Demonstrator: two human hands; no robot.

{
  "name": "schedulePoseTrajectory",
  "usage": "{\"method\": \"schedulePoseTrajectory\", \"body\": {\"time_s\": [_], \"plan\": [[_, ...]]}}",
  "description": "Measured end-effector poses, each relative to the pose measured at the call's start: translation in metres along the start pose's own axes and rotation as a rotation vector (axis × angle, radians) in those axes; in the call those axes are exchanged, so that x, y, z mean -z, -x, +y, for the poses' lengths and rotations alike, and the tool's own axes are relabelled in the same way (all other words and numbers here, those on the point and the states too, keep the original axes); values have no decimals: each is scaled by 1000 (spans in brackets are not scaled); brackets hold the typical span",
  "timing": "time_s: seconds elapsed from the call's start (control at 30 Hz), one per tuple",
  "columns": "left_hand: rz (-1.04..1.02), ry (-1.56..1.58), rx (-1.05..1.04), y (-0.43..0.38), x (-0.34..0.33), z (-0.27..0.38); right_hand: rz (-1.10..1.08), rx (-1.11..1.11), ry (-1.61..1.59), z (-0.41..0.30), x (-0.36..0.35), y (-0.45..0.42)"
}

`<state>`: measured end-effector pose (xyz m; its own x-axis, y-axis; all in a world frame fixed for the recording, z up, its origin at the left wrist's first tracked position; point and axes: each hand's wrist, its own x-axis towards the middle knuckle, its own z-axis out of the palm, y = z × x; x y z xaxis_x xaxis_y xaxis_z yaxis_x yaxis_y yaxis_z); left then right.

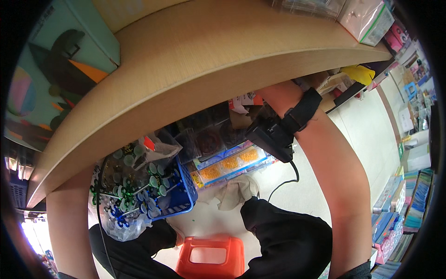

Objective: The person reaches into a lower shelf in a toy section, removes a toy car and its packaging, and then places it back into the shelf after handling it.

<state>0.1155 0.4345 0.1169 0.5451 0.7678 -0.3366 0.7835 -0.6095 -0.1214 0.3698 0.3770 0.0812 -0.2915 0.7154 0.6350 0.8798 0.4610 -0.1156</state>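
Note:
Both my hands are out of view beneath a wooden shelf board [195,66]; only the forearms show. The right forearm [327,150] wears a black strap [301,110] with a black device [271,134] and a cable. My left forearm [68,216] goes under the board on the left. Between the arms, a blue plastic basket [184,202] holds clear plastic bags and several green and blue shiny pieces [132,198] with whitish round caps. Behind it lie dark packs in clear wrap [209,139] and a blue-edged pack with yellow-orange round pieces [230,162].
An orange-red plastic stool [210,259] stands between my knees. A beige cloth [238,191] lies on the pale floor. On the board rest a mint-green printed box [76,42] and a clear-wrapped package [366,21]. Stacked stationery-like goods [393,209] line the right side.

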Motion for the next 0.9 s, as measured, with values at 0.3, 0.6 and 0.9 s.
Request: {"method": "schedulePoseTrajectory", "body": {"time_s": [0.3, 0.6, 0.9], "plan": [[13, 30, 0, 6, 0, -3, -41, -62, -54, -9, 9, 14], [72, 80, 2, 21, 4, -4, 23, -4, -84, -19, 11, 4], [222, 223, 18, 59, 12, 3, -78, 48, -288, -66, 21, -10]]}}
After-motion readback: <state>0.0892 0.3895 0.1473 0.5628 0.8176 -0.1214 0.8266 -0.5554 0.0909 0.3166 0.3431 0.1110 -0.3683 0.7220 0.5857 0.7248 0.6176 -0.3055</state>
